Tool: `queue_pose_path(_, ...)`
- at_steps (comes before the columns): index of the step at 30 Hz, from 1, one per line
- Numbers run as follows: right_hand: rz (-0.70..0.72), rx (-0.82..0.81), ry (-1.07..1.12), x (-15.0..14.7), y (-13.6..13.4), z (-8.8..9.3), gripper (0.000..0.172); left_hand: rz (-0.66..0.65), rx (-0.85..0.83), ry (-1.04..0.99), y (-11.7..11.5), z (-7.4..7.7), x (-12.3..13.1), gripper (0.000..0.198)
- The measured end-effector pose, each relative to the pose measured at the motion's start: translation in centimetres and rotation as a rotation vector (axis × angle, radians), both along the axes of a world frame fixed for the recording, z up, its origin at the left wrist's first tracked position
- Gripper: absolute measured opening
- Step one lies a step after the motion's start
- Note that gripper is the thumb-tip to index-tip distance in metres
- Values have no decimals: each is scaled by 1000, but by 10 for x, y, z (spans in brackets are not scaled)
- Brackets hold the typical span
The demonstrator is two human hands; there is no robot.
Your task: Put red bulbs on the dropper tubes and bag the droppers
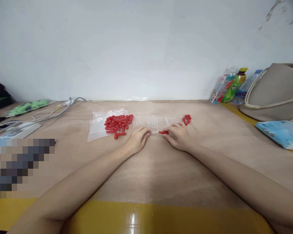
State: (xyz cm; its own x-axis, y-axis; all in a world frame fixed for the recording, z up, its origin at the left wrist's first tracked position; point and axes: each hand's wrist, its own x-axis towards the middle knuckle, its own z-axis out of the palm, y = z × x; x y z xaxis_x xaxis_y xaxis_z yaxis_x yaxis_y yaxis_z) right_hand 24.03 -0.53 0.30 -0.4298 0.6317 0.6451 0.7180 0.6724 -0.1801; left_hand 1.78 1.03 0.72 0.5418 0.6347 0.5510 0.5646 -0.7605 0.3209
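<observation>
- Head view: the table (151,175) has a glossy yellow edge (107,216) nearest the wearer; a broad stretch of wood lies between this edge and the hands, flanked by the two forearms.
- At near left, a pixelated patch hides what lies there.
- Left hand (138,138): fingers curled almost closed, pinching the left end of a clear tube (155,132), which lies crosswise between the hands.
- Right hand (179,136): thumb and fingers slightly parted around a red bulb (163,132) at the tube's right end; how far the two are joined is too small to tell.
- Blue packet (280,134): flat, near the right edge, well apart from the right hand.
- Just beyond the hands: a row of tubes (146,121), side by side, between a large red pile (118,123) on the left and a few red bulbs (187,119) on the right.
- Clear bag (97,121): flat, partly under the pile.
- Far left: cables (52,113) and a clear packet holding green items (30,106).
- Far right: a grey bag (274,91), its contents hidden, and bottles (234,87) leaning at the wall (146,48), which bounds the far edge.
</observation>
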Motion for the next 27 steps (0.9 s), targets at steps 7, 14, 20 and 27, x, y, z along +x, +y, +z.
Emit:
queue_pose_path(7, -10, 11, -6, 0, 0, 0, 15, -33, 62, 41, -1, 2, 2, 21)
queue_pose_path(14, 11, 47, -50, 0, 3, -3, 21, -101, 137, 66, 5, 1, 9, 21)
queue_pose_path(20, 109, 46, 32, 2, 8, -8, 23, -178, 205, 75, 11, -3, 9, 27)
queue_pose_path(27, 160, 32, 49, 4, 7, -10, 22, -188, 200, 170, 13, -2, 10, 29)
